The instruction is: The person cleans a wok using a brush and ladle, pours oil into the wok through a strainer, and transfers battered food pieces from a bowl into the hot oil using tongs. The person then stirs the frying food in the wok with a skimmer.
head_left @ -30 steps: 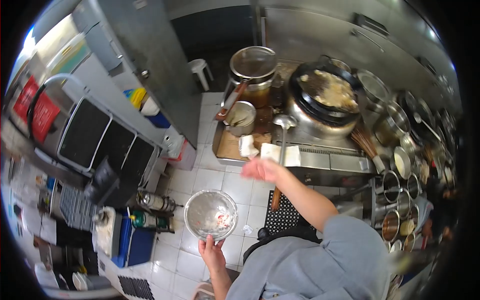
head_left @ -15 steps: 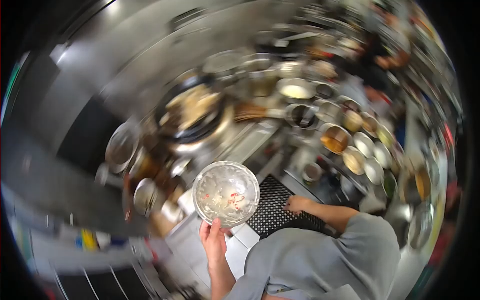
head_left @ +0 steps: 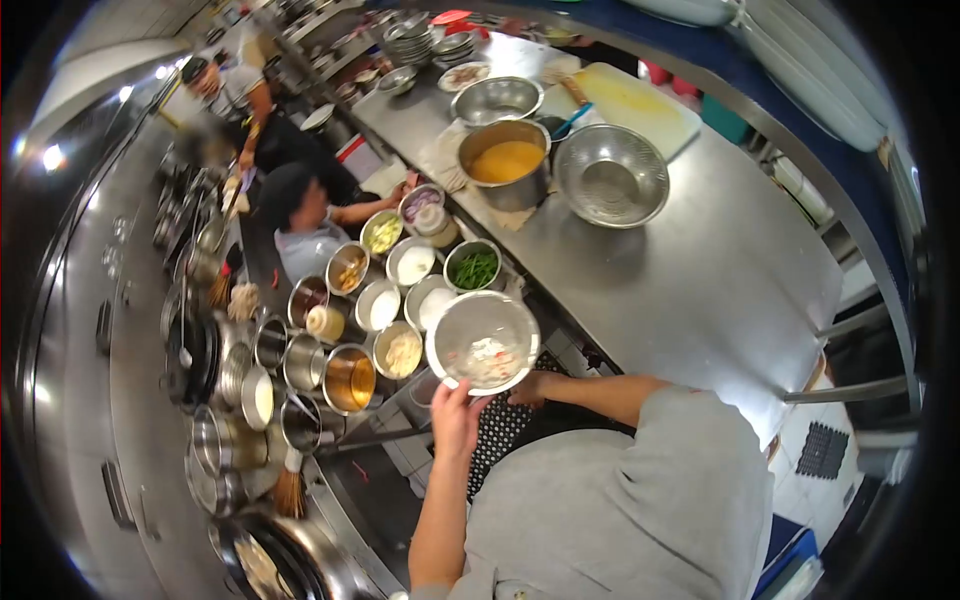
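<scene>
My left hand (head_left: 455, 418) grips the near rim of a metal bowl (head_left: 483, 342), fingers closed on its edge. White residue and small red pieces lie in the bowl. Just right of the bowl, low beside it, is my right hand (head_left: 528, 389), partly hidden by the bowl; whether its fingers are closed does not show. Close to the bowl on the far side stand a container of chopped greens (head_left: 473, 268) and several pots, with a pale mixture (head_left: 403, 354) and an orange liquid (head_left: 350, 381).
A steel table (head_left: 700, 290) carries a perforated bowl (head_left: 611, 177), a pot of orange liquid (head_left: 505, 160) and a cutting board (head_left: 635, 108). Two co-workers (head_left: 300, 225) are beyond the pots at upper left. A wok (head_left: 262, 565) sits at lower left.
The view has swung right from the stove to the steel table and the containers. The bowl has stayed in my left hand; my right hand has come down from the ladle area to beside the bowl.
</scene>
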Motion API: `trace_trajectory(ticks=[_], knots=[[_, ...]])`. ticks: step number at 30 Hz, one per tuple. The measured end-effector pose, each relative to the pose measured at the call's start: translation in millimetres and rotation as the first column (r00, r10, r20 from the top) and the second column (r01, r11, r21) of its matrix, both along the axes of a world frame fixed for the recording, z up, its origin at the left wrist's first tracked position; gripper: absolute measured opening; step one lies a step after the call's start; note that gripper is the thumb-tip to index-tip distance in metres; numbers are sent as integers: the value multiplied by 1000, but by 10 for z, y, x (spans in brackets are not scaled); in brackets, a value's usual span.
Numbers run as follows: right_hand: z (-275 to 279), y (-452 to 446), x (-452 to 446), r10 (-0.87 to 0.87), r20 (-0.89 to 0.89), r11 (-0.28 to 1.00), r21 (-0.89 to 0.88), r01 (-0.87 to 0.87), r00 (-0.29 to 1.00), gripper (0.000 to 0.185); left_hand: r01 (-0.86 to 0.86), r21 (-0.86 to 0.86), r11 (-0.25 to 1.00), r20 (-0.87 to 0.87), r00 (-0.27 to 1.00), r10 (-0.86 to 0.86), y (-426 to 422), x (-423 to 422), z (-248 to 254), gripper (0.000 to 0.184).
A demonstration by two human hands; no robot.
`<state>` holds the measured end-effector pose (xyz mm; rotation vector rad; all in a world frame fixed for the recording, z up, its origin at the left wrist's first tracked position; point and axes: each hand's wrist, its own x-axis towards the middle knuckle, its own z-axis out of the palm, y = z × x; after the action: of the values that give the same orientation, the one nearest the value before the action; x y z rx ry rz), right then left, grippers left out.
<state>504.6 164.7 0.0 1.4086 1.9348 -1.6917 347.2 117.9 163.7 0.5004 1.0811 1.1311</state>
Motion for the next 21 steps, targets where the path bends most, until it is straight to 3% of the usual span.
trace_trajectory(ticks=[1,3,6,9,11,12,13,14,15,16,18,20,21], knots=[[-70,-40,53,-101,-55,995,18,102,993,34,103,-17,995,-3,995,-103,165,220,-75,25],[101,-85,279,-231,-333,968,16,251,914,30,288,-19,958,25,958,-287,354,633,-39,27],[36,-56,502,-309,-656,939,-98,328,689,31,482,51,875,99,869,-485,408,1028,38,28],[-682,189,485,-359,-795,910,-182,373,489,34,603,-80,794,122,796,-593,509,1070,245,29],[-1123,384,443,-360,-847,901,-206,382,392,37,616,-34,787,49,788,-614,570,966,-75,28],[-1285,470,419,-358,-862,897,-210,389,360,39,624,4,781,-15,781,-624,587,896,-197,28],[-1287,544,378,-344,-855,896,-176,408,387,45,668,-26,743,-129,735,-666,621,826,-181,28],[-1294,615,335,-331,-848,894,-141,426,414,51,652,-17,758,-137,750,-647,645,777,-218,28],[-744,667,330,-716,-596,628,-324,708,363,54,655,-33,755,-252,725,-641,672,722,-300,26],[-352,723,324,-952,-254,255,-341,905,172,57,650,-50,758,-359,697,-621,692,662,-404,24],[-460,919,313,-910,-307,371,-305,877,278,57,583,-35,812,-427,726,-539,740,508,-712,30],[-648,1083,329,-788,-352,606,-304,735,504,54,622,-151,769,-799,381,-465,770,356,-956,41],[-647,1081,347,-723,-365,685,-270,676,587,48,557,-142,818,-824,391,-409,733,340,-930,47]])
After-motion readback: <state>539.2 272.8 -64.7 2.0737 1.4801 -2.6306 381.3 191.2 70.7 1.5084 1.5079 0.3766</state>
